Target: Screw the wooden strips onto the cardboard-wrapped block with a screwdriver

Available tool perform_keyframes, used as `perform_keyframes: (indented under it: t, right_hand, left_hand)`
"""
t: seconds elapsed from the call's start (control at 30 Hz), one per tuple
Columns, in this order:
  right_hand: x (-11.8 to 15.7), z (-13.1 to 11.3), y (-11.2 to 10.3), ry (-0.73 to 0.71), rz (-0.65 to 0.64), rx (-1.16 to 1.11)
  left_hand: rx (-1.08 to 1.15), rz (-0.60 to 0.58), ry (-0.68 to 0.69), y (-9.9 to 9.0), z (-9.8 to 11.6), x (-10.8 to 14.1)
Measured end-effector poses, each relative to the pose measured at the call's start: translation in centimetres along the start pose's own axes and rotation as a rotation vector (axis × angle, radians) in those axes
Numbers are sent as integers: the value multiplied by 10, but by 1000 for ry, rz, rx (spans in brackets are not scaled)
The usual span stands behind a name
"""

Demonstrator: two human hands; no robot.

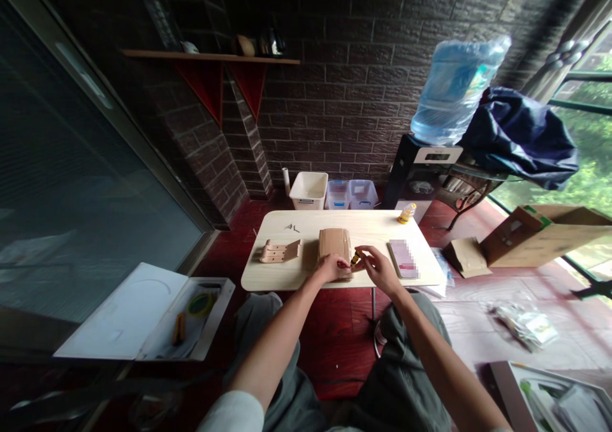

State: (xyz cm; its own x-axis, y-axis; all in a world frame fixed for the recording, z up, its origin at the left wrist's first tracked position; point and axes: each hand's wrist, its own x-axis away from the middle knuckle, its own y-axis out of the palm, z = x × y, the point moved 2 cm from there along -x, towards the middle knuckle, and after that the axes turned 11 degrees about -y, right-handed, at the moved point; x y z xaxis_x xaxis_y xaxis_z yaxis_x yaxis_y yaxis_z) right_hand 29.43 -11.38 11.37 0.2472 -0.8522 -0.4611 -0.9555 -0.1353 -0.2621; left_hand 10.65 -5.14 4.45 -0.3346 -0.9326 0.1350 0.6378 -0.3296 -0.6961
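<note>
A brown box-like piece (335, 242) stands near the middle of the pale table (373, 222). My left hand (333, 267) is at its near edge, fingers bent; what they grip, if anything, is too small to tell. My right hand (375, 265) is closed on a small yellow and black tool (356, 258), at the right side of the brown piece. To the left lies a light wooden part with holes (280, 252), and behind it are several small dark screws (293, 228). A pink and white booklet (404, 259) lies right of my right hand.
A yellow-capped bottle (407, 213) stands at the table's back right corner. Plastic bins (309, 190) sit behind the table, by the wall. An open white case (191, 317) is at the lower left. A water dispenser (421, 171) and cardboard boxes (530, 237) are on the right.
</note>
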Motion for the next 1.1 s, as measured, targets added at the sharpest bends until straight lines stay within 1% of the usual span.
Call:
perform_keyframes:
  t: [0.13,0.33,0.5,0.7,1.1]
  right_hand:
    - [0,-1,1,-10,20,-21]
    - [1,-5,1,-69,14,-9]
    - [4,-4,3,-70,13,-14]
    - [2,-6,3,-82,5,48]
    - [0,-11,3,-73,51,137]
  left_hand:
    - [-6,-11,-10,-1,-1,-1]
    - [-3,5,-7,-1,2,0]
    - [5,14,-16,0,1,1]
    - [8,9,-6,-1,3,1]
    - [4,3,-22,-2,4,2]
